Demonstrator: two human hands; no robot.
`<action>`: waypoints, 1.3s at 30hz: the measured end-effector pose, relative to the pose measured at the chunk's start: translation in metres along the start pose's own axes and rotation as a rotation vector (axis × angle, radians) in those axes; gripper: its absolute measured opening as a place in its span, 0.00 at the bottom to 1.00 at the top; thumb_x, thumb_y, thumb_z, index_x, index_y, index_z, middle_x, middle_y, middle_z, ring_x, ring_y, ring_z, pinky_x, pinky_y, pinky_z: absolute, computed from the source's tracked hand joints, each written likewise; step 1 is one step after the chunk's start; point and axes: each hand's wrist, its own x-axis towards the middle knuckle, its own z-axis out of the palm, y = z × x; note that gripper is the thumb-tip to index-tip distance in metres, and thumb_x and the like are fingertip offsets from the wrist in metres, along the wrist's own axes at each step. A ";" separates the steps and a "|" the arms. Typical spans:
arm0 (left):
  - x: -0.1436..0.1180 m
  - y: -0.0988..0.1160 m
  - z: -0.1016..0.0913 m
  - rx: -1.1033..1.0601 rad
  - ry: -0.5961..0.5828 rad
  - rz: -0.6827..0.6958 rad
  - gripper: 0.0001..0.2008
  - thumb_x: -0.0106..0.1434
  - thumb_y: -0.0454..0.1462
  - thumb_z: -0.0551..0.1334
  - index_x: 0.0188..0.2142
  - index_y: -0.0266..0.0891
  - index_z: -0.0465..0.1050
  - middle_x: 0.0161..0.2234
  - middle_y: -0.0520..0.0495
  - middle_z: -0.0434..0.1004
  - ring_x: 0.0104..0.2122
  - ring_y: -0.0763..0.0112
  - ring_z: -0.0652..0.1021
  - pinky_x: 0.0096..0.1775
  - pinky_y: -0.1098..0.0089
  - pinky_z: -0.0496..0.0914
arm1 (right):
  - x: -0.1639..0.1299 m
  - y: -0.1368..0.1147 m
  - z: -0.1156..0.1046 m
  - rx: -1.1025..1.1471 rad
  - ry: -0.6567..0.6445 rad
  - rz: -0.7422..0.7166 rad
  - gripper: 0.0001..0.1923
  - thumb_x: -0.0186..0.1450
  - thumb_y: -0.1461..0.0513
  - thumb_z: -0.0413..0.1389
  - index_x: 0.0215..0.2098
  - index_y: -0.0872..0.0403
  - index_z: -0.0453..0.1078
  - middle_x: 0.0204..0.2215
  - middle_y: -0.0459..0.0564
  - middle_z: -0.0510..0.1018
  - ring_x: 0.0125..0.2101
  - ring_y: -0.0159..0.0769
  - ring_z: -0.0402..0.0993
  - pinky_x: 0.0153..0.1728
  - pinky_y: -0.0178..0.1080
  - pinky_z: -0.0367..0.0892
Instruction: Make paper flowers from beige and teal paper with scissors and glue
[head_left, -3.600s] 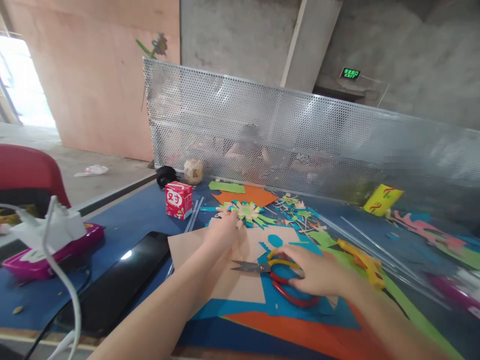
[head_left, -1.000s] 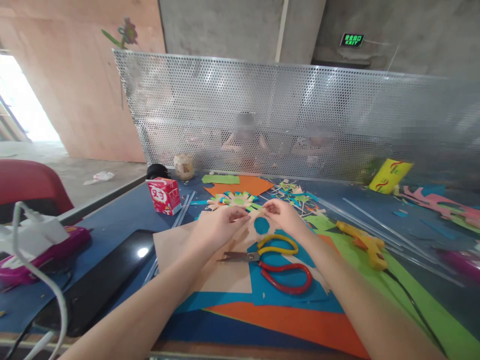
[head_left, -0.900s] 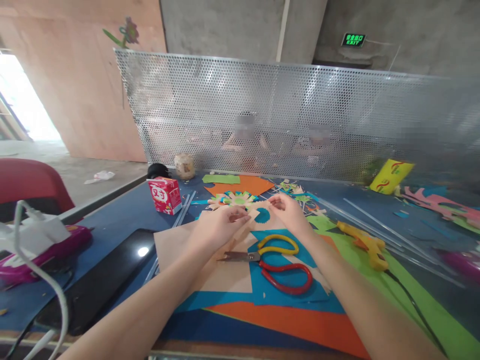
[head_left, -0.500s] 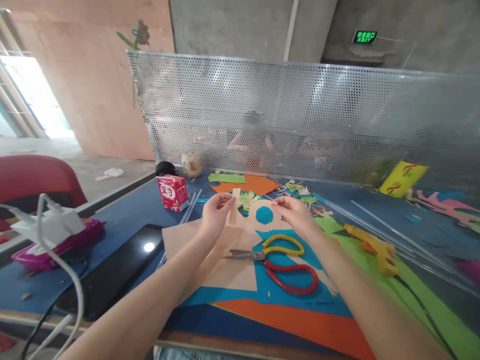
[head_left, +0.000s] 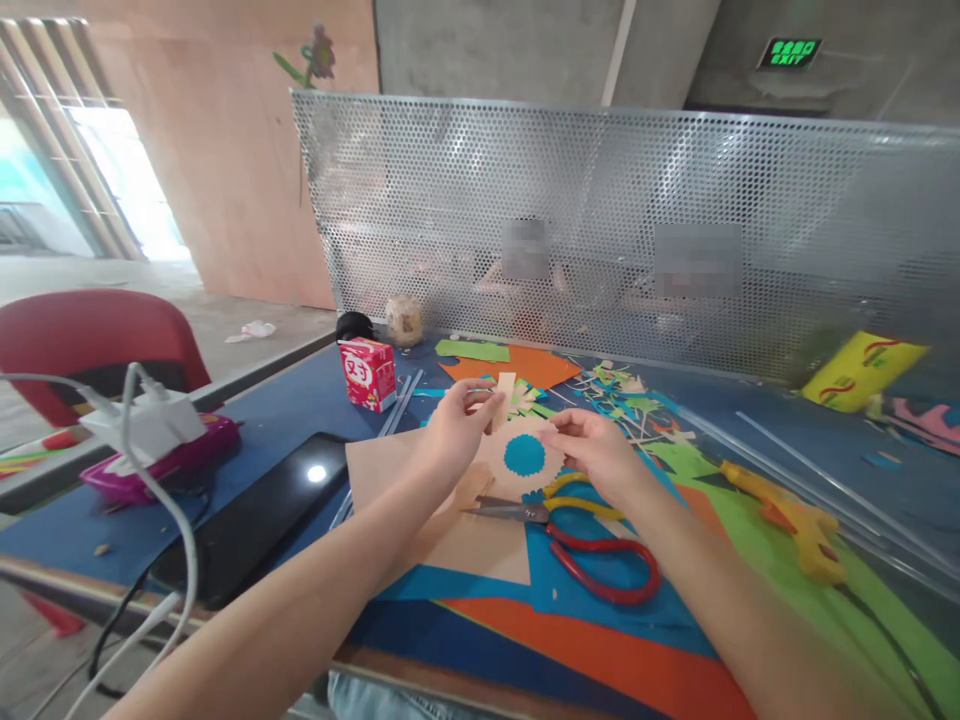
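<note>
Blue surface [head_left: 247,425] strewn with coloured paper. Left hand [head_left: 457,425] and right hand [head_left: 592,455] pinch a fringed tan disc [head_left: 525,458], blue centre already on, above the surface. Scissors [head_left: 592,545] lie at 6 o'clock; a finished flower [head_left: 529,397] at 12.

In the middle of the frame, the left hand [head_left: 457,425] and the right hand [head_left: 592,455] are close together, both touching a paper flower piece [head_left: 525,458] held between them, just above the table [head_left: 285,420]. The scissors [head_left: 585,540] lie on paper sheets [head_left: 465,540] right below the hands. A small carton [head_left: 367,372] stands up and to the left of the hands. A flat tablet [head_left: 255,515] lies at lower left, with a charger plug [head_left: 150,425] further left. A glue gun [head_left: 795,515] lies at right. A metal screen [head_left: 675,200] stands behind everything, across the top.
</note>
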 end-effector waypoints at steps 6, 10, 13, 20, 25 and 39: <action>0.000 -0.001 0.000 -0.033 0.029 0.002 0.12 0.49 0.42 0.66 0.32 0.38 0.70 0.27 0.50 0.75 0.26 0.75 0.73 0.30 0.74 0.65 | -0.001 0.001 0.002 0.075 0.014 0.042 0.18 0.39 0.55 0.66 0.22 0.54 0.65 0.20 0.43 0.73 0.20 0.27 0.66 0.20 0.31 0.61; -0.002 0.003 -0.001 -0.066 0.046 -0.037 0.13 0.49 0.42 0.66 0.31 0.37 0.70 0.25 0.51 0.75 0.24 0.75 0.72 0.27 0.75 0.63 | 0.001 0.008 0.001 0.103 0.018 0.063 0.19 0.41 0.55 0.66 0.24 0.53 0.64 0.21 0.43 0.73 0.19 0.28 0.66 0.18 0.32 0.61; -0.005 0.005 0.000 -0.086 0.004 -0.071 0.14 0.49 0.43 0.67 0.32 0.38 0.70 0.21 0.53 0.73 0.22 0.76 0.71 0.23 0.76 0.61 | 0.002 0.012 0.000 0.112 0.029 0.067 0.19 0.41 0.54 0.66 0.25 0.53 0.64 0.21 0.43 0.72 0.20 0.31 0.68 0.19 0.34 0.63; -0.012 0.010 0.005 -0.275 -0.038 -0.184 0.15 0.47 0.41 0.69 0.33 0.37 0.70 0.23 0.53 0.74 0.22 0.78 0.72 0.26 0.75 0.66 | -0.002 0.008 0.004 0.106 0.152 0.041 0.18 0.42 0.54 0.65 0.24 0.52 0.63 0.22 0.43 0.71 0.21 0.31 0.67 0.19 0.33 0.61; -0.014 0.015 0.008 -0.368 -0.130 -0.207 0.17 0.45 0.37 0.70 0.35 0.38 0.70 0.27 0.51 0.76 0.26 0.76 0.75 0.29 0.75 0.68 | -0.004 0.004 0.007 0.084 0.195 0.014 0.19 0.42 0.53 0.64 0.24 0.52 0.62 0.20 0.41 0.68 0.19 0.29 0.64 0.17 0.32 0.57; -0.013 0.019 0.007 -0.431 -0.093 -0.204 0.19 0.41 0.31 0.71 0.34 0.35 0.67 0.25 0.52 0.75 0.24 0.76 0.75 0.28 0.74 0.69 | -0.008 -0.002 0.011 -0.105 0.022 -0.060 0.17 0.46 0.58 0.63 0.33 0.54 0.68 0.24 0.46 0.76 0.25 0.35 0.73 0.20 0.33 0.65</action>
